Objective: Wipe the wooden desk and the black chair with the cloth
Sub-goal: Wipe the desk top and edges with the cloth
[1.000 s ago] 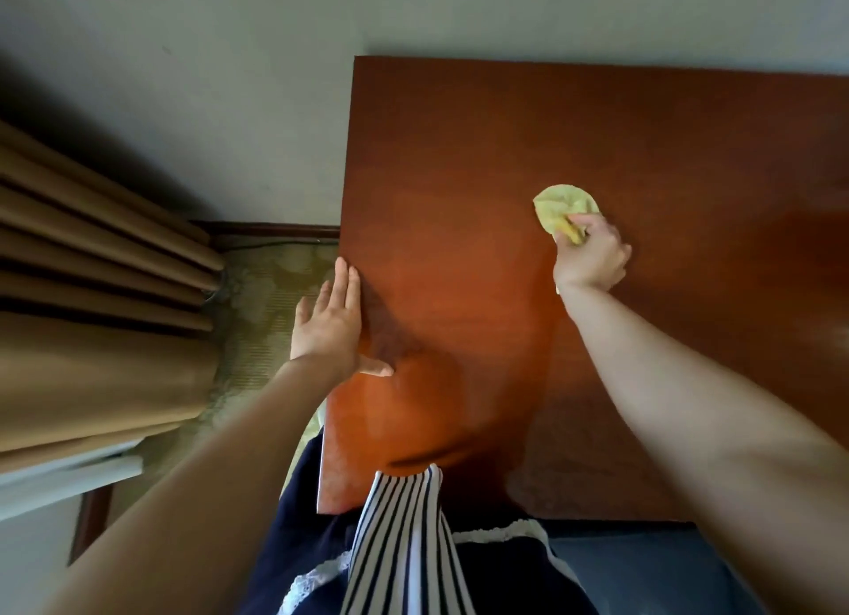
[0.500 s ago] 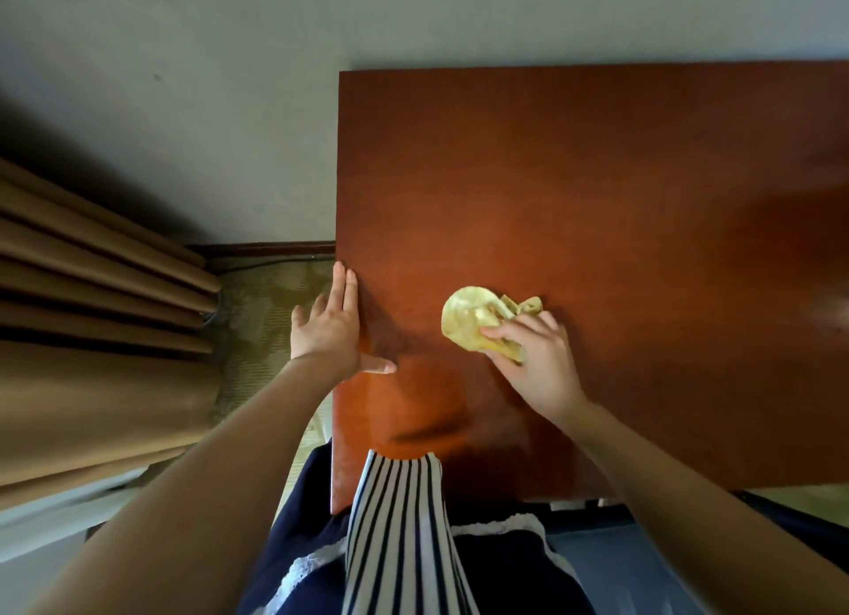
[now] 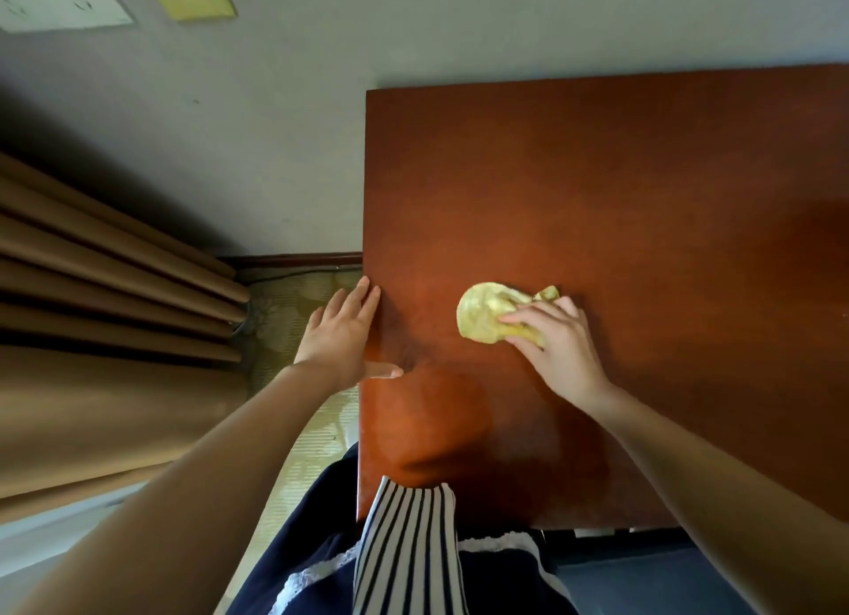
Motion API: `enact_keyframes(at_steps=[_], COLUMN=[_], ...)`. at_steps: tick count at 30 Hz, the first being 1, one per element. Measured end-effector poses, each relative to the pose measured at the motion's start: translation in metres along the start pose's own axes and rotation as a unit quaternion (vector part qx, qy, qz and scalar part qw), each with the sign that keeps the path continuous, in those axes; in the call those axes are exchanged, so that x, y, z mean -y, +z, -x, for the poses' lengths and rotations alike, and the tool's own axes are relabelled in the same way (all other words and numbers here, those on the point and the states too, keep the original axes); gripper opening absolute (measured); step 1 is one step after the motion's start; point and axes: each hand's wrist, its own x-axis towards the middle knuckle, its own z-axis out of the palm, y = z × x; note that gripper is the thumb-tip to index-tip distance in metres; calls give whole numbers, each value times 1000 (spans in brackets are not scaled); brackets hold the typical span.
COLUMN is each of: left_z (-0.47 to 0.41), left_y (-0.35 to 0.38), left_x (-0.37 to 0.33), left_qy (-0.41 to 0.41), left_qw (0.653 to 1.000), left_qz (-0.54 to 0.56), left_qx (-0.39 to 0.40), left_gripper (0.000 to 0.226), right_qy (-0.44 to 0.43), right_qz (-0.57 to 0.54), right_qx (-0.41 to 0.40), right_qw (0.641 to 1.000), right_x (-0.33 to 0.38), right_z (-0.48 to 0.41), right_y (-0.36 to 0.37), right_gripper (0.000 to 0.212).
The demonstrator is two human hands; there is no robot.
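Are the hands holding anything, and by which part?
The right hand grips the yellow cloth by its bunched right side, on the desk. The left hand holds nothing, resting flat at the desk's edge.

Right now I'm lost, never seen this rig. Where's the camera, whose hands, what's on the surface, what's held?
No machine: a person works bare-handed. The one view comes from a wide-angle camera on their head, looking down, so both arms reach in from below. On the wooden desk lies a crumpled yellow cloth; the right hand grips it and presses it down. The left hand holds nothing, resting open at the desk's left edge, thumb on top. Curtains hang at left.
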Motion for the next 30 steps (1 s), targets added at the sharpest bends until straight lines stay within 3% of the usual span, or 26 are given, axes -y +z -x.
enact_keyframes(at_steps=[4, 9, 12, 15, 20, 27, 30], left_z=[4, 12, 17, 21, 25, 23, 18], left_y=[4, 5, 4, 6, 14, 12, 12], left_x=[11, 23, 36, 47, 52, 45, 38], left_qy=[20, 12, -32, -82, -137, -138, -116], left_qw=[1000, 999, 999, 995, 985, 981, 982], left_qz=[-19, -41, -14, 45, 101, 131, 142], left_qx=[-3, -16, -22, -24, -19, -32, -34], left_gripper=[111, 103, 97, 92, 83, 76, 73], right_qy=[117, 270, 287, 223, 14, -204, -255], right_qz=[-5, 23, 70, 101, 123, 38, 18], right_qx=[-44, -117, -76, -24, 47, 153, 195], right_qw=[992, 956, 952, 969, 991, 966, 947], right_x=[-5, 9, 31, 51, 80, 91, 76], right_z=[-67, -127, -147, -148, -111, -28, 6], right_y=[5, 26, 45, 61, 80, 69, 60], right_gripper=[22, 28, 41, 43, 39, 30, 32])
